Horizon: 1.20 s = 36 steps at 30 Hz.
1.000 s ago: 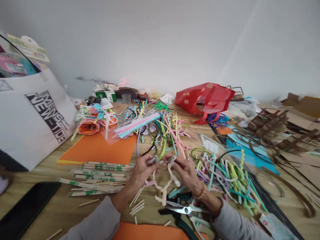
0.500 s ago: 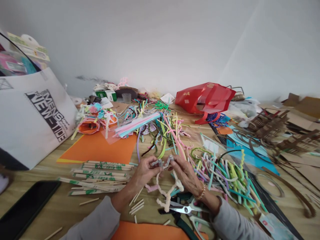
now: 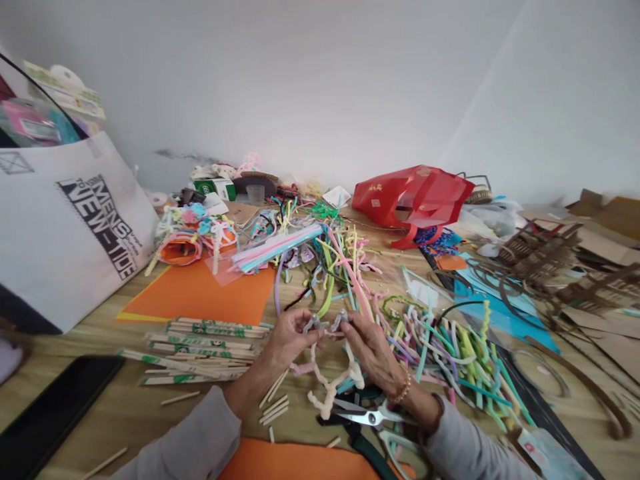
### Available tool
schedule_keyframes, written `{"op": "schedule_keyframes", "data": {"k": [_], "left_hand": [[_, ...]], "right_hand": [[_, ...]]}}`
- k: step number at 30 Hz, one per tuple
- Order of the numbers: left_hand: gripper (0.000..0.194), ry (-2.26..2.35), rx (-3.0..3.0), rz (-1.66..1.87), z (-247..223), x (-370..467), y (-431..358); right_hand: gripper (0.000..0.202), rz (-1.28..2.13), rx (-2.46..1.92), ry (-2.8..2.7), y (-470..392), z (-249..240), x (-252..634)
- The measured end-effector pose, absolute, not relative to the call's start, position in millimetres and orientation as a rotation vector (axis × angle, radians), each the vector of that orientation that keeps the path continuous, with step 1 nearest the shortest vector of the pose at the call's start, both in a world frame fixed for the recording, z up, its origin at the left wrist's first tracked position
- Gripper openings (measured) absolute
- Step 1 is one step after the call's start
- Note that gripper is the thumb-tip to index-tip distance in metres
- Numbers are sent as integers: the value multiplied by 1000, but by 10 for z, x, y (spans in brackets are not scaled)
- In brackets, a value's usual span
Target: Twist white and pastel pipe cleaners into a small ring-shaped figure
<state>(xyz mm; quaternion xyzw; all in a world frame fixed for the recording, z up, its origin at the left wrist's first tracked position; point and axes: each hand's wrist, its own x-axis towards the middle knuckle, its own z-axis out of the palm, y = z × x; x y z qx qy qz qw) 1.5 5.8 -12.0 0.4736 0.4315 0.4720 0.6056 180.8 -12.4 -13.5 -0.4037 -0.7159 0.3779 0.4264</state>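
Note:
A bent pipe-cleaner piece [image 3: 327,387], cream and pink with grey ends at the top, hangs between my two hands above the table. My left hand [image 3: 293,335] pinches its left grey end. The fingers of my right hand [image 3: 367,343] are closed on the other grey end, a short gap away. Cream loops droop below my fingers toward the scissors [image 3: 373,417], which lie just under my right wrist. Loose pipe cleaners [image 3: 450,347] are heaped to the right of my right hand.
Wrapped chopsticks [image 3: 200,347], orange sheets [image 3: 210,293] and a black phone [image 3: 55,407] lie at left. A white bag [image 3: 75,227] stands behind them. A red bag [image 3: 410,197] is at the back, with brown woven pieces [image 3: 540,250] at right.
The view has shifted slightly. The lower loops of the pipe-cleaner piece have swung a little left and up, and the grey ends have tilted between my fingers.

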Motion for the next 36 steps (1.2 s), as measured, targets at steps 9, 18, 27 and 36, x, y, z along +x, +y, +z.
{"op": "schedule_keyframes", "data": {"k": [9,18,27,36], "left_hand": [[27,1138,913,1015,-154,1,34],[26,1025,1032,1037,-58,-27,-14],[45,742,832,945,-68,-116,17],[71,396,840,877,-183,-187,99]], "right_hand": [[27,998,-1042,-1793,-146,-140,1766],[36,1103,-1103,-1664,21,-325,1833],[40,1071,-1165,-1595,69,-320,1857],[42,1173,-1118,-1525,66,-306,1865]]}}
